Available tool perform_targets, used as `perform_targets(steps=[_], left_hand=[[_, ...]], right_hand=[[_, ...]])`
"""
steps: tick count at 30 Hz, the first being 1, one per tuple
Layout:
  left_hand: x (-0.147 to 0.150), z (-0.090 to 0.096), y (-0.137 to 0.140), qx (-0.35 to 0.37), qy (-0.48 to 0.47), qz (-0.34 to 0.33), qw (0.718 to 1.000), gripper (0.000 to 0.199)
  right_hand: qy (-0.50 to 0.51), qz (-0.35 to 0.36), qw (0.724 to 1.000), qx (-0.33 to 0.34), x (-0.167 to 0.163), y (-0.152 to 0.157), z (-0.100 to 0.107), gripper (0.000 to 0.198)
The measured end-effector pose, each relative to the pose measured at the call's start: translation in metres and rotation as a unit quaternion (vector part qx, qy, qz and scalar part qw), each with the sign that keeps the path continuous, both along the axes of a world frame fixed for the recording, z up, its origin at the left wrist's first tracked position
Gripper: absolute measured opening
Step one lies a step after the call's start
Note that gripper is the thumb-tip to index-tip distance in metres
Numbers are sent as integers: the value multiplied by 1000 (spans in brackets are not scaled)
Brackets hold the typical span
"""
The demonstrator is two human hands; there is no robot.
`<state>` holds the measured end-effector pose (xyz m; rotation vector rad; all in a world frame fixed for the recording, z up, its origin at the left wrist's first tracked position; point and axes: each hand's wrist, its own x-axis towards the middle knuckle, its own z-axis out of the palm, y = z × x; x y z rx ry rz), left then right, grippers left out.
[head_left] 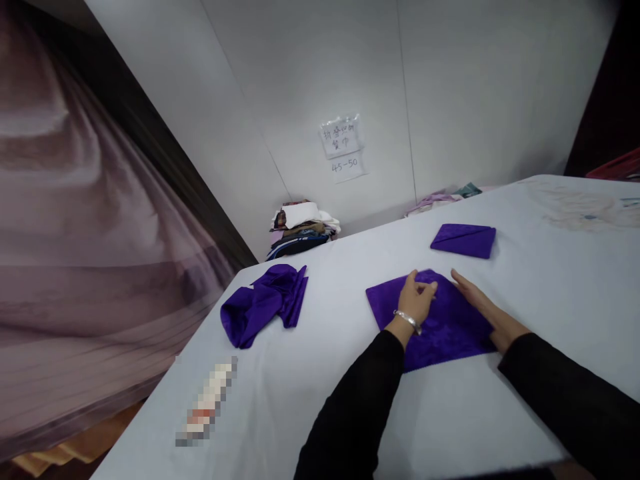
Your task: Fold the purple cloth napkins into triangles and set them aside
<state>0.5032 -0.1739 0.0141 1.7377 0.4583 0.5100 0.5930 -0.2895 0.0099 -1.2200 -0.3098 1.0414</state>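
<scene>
A purple napkin (450, 327) lies flat on the white-covered table, its far edge angled to a blunt point. My left hand (416, 300), with a silver bangle on the wrist, rests over the napkin's far left part. Its thumb and bent fingers are apart, and I see no cloth between them. Along the napkin's right edge lies my right hand (483, 310), on its side with the fingers stretched out. A smaller folded purple napkin (464, 240) sits beyond my right hand. Crumpled purple cloth (267, 303) is heaped to the left.
Against the wall is a stack of folded cloths (303, 227), with more fabric (435, 201) farther right. Two handwritten papers (343, 143) hang on the wall. A blurred-out object (207, 403) lies at the table's front left. A pinkish curtain (90, 233) hangs at the left.
</scene>
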Motion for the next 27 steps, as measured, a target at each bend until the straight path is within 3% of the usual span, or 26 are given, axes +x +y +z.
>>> perform_targets(steps=[4,7,14,19,23,27], left_hand=[[-46,-8,28,166,-8,74,983,42],[-76,-12,46,258,37,135,956,43],[-90,-37,43,387,228,34,893,63],[-89,-41,41,426,276,3,862,63],[-90,-42,44,417,277,7,866,60],[-85,-34,50,403,262,46,876,56]], right_hand=[[-65,7,997,-45,6,-1,1,28],[-115,-12,991,-67,14,5,-7,36],[-197,-9,974,-111,26,-1,-21,51],[-267,-33,946,-182,27,-10,-21,64],[-378,-14,896,-233,33,-12,-24,65],[-499,-41,800,-330,41,-13,-25,62]])
